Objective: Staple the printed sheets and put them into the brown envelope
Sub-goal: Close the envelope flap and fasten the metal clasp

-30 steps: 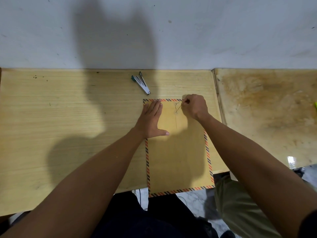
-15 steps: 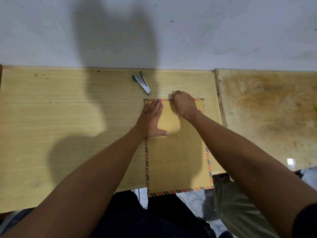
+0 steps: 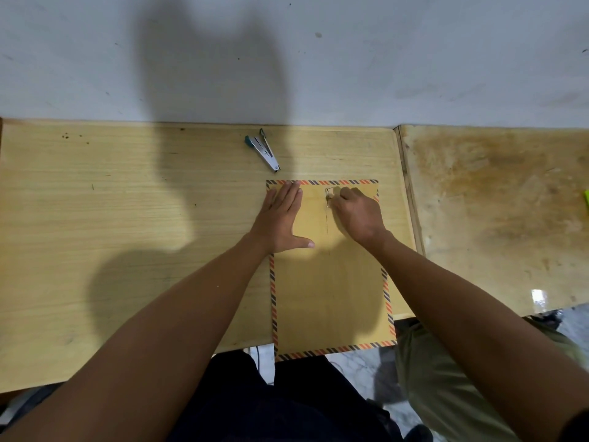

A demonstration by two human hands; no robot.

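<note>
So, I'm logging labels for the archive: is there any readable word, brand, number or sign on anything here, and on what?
None can be read.
Brown envelope: striped border only, no writing shows on the visible face.
Stapler: any marking is too small to read.
Wooden table: no text.
</note>
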